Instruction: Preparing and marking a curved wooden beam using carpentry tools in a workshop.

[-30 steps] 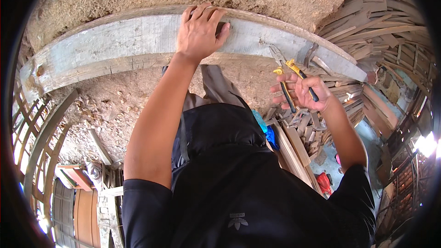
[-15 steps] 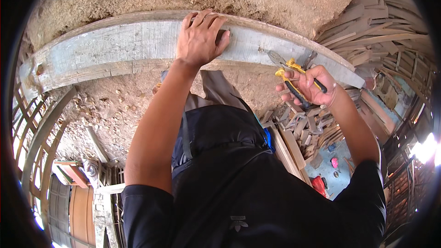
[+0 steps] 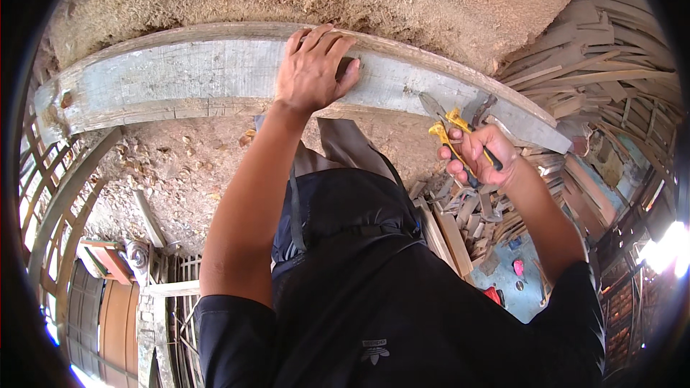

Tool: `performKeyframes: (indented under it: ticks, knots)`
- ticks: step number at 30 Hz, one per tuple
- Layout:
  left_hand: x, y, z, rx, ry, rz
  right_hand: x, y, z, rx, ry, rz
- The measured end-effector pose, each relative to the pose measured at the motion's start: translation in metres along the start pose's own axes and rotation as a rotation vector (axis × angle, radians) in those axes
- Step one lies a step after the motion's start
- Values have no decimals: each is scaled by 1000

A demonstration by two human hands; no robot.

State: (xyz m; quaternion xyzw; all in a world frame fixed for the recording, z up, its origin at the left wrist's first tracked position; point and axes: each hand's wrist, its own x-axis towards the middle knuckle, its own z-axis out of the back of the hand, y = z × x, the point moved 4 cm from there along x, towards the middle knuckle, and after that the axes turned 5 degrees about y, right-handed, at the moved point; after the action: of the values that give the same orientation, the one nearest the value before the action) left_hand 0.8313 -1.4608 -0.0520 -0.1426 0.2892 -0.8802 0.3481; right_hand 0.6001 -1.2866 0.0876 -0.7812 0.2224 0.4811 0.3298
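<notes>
A long grey-painted wooden beam (image 3: 208, 72) lies across in front of me, bare wood showing along its edges. My left hand (image 3: 313, 75) rests on top of its middle, fingers spread and their tips reaching over the far edge. My right hand (image 3: 489, 151) is wrapped round a pair of pliers (image 3: 438, 131) with yellow and black handles. Their handles stand apart, and the grey jaws point up and left over the beam's near edge; whether they touch it, I cannot tell. A dark metal piece (image 3: 483, 109) is on the beam just beyond that hand.
Sawdust (image 3: 402, 0) is heaped beyond the beam. Stacked wooden strips (image 3: 611, 50) fill the far right, and wood offcuts (image 3: 474, 208) lie at the near right beside a blue surface (image 3: 519, 291). A slatted wooden frame (image 3: 61, 208) stands at the left.
My right hand has drawn slightly back toward me with the pliers, and its fingers have curled more closely round the handles. My left hand stays on the beam.
</notes>
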Motion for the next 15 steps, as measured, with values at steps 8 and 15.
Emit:
performKeyframes:
  ticks: [8,15]
  knots:
    - [1,-6,0,45,46,7,14,-41,81,27,195,199]
    - [0,-7,-1,103,50,-8,3,-46,86,-927,-189,615]
